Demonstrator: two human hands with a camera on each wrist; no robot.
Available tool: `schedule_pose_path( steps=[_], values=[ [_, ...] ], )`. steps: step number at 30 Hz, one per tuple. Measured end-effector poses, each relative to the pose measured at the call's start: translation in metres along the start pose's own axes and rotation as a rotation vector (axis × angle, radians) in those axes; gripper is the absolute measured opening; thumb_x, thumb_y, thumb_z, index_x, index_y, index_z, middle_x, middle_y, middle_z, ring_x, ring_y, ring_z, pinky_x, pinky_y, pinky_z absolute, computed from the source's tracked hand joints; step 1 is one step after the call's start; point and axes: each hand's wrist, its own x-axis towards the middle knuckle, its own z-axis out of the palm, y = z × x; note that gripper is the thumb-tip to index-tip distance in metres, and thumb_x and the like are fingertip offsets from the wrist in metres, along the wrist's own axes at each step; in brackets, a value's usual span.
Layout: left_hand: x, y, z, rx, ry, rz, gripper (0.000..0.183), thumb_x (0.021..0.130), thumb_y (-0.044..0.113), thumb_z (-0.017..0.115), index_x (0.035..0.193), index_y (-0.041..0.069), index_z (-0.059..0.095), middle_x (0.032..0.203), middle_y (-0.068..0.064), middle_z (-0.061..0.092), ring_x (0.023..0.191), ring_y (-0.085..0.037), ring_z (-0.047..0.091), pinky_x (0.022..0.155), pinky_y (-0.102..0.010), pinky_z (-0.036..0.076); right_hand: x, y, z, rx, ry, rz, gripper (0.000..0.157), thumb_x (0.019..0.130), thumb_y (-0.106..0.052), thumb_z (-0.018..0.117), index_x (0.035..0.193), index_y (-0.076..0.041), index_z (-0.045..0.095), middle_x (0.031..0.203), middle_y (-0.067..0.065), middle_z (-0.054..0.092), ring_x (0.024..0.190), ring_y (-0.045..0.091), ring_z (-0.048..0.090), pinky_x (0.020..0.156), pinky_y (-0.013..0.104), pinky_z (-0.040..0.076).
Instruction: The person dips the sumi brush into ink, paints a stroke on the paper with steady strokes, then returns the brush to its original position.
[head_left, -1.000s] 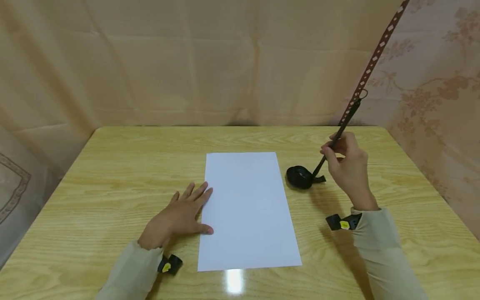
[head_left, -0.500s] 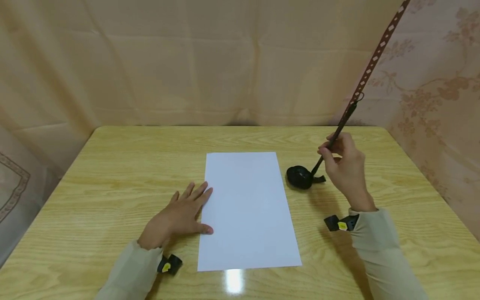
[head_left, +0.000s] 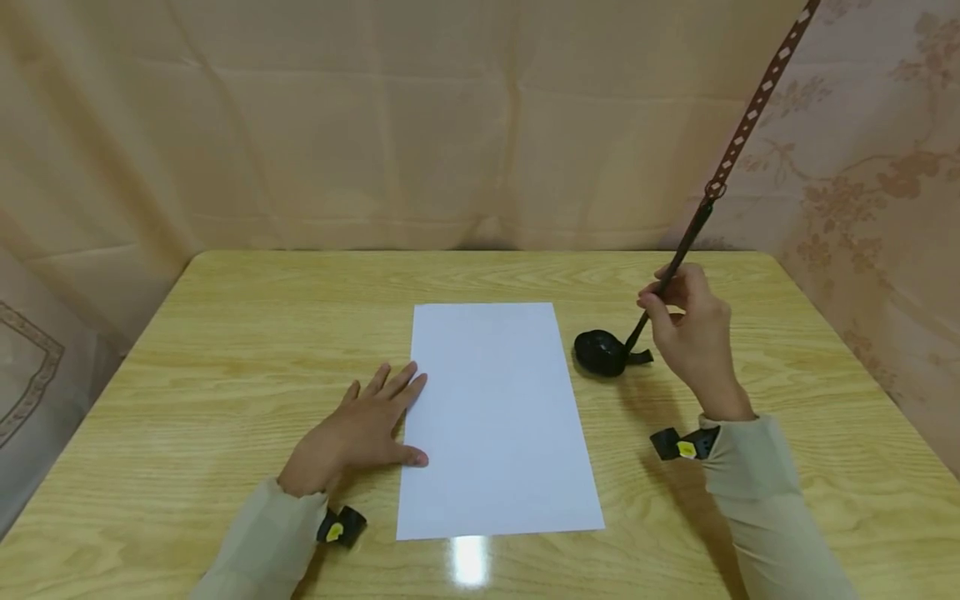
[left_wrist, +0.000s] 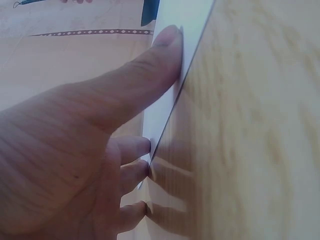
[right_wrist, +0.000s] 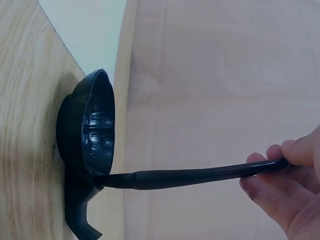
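Note:
A sheet of white paper (head_left: pixel 495 417) lies on the wooden table. My left hand (head_left: pixel 360 433) rests with spread fingers at its left edge, thumb and index fingertip on the sheet. In the left wrist view the thumb (left_wrist: pixel 145 72) lies on the paper (left_wrist: pixel 200 25). My right hand (head_left: pixel 693 333) pinches the dark handle of a calligraphy brush (head_left: pixel 686 242), which leans up to the right. Its tip meets the rim of a black ink dish (head_left: pixel 600 352) with a stem-like spout. In the right wrist view the brush (right_wrist: pixel 190 176) reaches the lobed dish (right_wrist: pixel 87 125).
The table (head_left: pixel 262 317) runs back to a beige curtain (head_left: pixel 337 125). A floral cloth (head_left: pixel 885 183) with a brown patterned strip hangs at the right. Each sleeve carries a small black camera with a yellow mark.
My right hand and the brush have shifted slightly left, and the brush's looped top has tilted a little left. The left hand, paper and dish keep their places.

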Motion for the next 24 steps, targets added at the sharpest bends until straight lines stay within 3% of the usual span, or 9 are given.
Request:
schedule_pose_path(
  steps=[9, 14, 24],
  values=[
    [-0.003, 0.003, -0.003, 0.002, 0.003, -0.013, 0.103, 0.069, 0.056, 0.066, 0.144, 0.010, 0.012, 0.151, -0.005, 0.005, 0.136, -0.036, 0.000, 0.100, -0.064, 0.007, 0.004, -0.008, -0.004, 0.042, 0.015, -0.009, 0.022, 0.084, 0.001, 0.056, 0.104, 0.008, 0.048, 0.085, 0.016, 0.063, 0.074, -0.015, 0.053, 0.060, 0.002, 0.042],
    [0.004, 0.003, -0.002, 0.013, 0.001, -0.012, 0.103, 0.069, 0.058, 0.064, 0.144, 0.009, 0.013, 0.151, -0.006, 0.005, 0.136, -0.037, -0.001, 0.099, -0.065, 0.008, 0.011, -0.013, -0.002, 0.046, 0.006, -0.031, 0.022, 0.084, 0.001, 0.057, 0.104, 0.007, 0.049, 0.085, 0.015, 0.064, 0.073, -0.010, 0.055, 0.059, 0.003, 0.042],
    [0.017, 0.004, -0.002, 0.016, 0.011, -0.005, 0.102, 0.070, 0.059, 0.063, 0.144, 0.010, 0.013, 0.151, -0.004, 0.004, 0.136, -0.035, -0.002, 0.101, -0.062, 0.007, 0.025, -0.022, 0.011, 0.068, -0.042, -0.085, 0.020, 0.084, 0.002, 0.056, 0.102, 0.007, 0.047, 0.084, 0.015, 0.063, 0.070, 0.024, 0.064, 0.059, 0.003, 0.043]
  ],
)
